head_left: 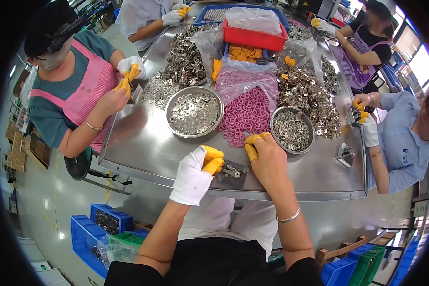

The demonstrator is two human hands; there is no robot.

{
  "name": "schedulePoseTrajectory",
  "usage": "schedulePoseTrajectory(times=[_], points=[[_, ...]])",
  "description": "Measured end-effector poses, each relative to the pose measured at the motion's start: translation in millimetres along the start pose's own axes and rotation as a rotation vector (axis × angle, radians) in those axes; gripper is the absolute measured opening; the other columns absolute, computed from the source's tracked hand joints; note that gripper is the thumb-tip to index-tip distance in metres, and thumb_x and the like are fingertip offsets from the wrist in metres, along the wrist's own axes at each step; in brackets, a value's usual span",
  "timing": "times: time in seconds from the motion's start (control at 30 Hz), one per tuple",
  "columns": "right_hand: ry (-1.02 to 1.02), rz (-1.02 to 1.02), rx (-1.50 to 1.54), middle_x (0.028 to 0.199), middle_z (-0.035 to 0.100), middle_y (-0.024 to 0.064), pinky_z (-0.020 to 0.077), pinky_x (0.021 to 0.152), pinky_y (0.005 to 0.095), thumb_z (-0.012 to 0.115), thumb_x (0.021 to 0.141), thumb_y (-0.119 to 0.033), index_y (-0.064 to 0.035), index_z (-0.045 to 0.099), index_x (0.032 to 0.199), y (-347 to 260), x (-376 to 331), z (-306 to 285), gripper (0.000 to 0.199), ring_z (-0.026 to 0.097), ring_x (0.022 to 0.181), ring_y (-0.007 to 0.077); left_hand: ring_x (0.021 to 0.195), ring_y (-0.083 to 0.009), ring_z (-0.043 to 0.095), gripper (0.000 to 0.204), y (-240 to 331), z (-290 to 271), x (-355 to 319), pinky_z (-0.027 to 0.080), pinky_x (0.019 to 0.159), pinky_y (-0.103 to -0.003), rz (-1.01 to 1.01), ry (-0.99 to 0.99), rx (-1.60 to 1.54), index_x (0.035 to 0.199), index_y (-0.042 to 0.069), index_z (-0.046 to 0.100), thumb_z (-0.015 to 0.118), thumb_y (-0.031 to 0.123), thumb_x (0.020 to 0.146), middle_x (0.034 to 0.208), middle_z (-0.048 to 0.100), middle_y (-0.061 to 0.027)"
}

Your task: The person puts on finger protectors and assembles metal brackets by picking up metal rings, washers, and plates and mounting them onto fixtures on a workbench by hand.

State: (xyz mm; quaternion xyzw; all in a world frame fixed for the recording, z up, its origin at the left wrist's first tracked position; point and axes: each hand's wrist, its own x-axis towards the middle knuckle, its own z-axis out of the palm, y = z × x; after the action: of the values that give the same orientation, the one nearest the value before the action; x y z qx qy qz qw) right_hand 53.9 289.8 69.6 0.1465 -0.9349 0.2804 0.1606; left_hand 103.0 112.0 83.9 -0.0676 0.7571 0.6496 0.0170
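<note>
My steel table (143,143) throws soft white glare under bright, even overhead light (daylight too, from windows at upper right). Shadows are faint; fisheye edges bend and blacken.

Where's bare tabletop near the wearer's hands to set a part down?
Bare steel lies left of the left hand, below the washer bowl, and right of the right hand toward the small fixture. Crowded: pink rings, small bowl, metal piles behind.
</note>
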Motion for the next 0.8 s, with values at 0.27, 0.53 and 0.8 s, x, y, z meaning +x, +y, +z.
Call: schedulePoseTrajectory(times=[0.27,0.53,0.8], points=[[-0.177,0.041,0.636,0.093,0.065,0.0073,0.0492,0.063,0.0333,0.069,0.079,-0.005,-0.0054,0.066,0.093,-10,-29,-34,0.014,0.059,0.073,0.0242,0.083,-0.0254,0.063,0.016,25,-2,5,0.051,0.076,-0.033,0.19,-0.271,0.578,0.096,0.003,0.065,0.065,0.01,0.082,0.115,0.064,-0.0093],[-0.072,-0.127,0.356,0.099,0.068,0.0077,0.05,0.065,0.0318,0.07,0.078,-0.005,-0.0039,0.067,0.094,-27,-37,-31,0.017,0.06,0.073,0.0233,0.087,-0.0274,0.063,0.019,7,0,18,0.051,0.078,-0.035,0.236,-0.307,0.597,0.098,0.003,0.065,0.064,0.012,0.081,0.123,0.061,-0.0091],[-0.175,-0.084,0.381,0.104,0.068,0.0081,0.0517,0.072,0.0323,0.069,0.082,-0.008,-0.0036,0.068,0.099,-28,-39,-36,0.018,0.063,0.083,0.0247,0.088,-0.0187,0.061,0.026,7,-19,7,0.05,0.073,-0.028,-0.019,-0.267,-0.074,0.11,0.001,0.064,0.058,-0.001,0.084,0.126,0.061,-0.0055]])
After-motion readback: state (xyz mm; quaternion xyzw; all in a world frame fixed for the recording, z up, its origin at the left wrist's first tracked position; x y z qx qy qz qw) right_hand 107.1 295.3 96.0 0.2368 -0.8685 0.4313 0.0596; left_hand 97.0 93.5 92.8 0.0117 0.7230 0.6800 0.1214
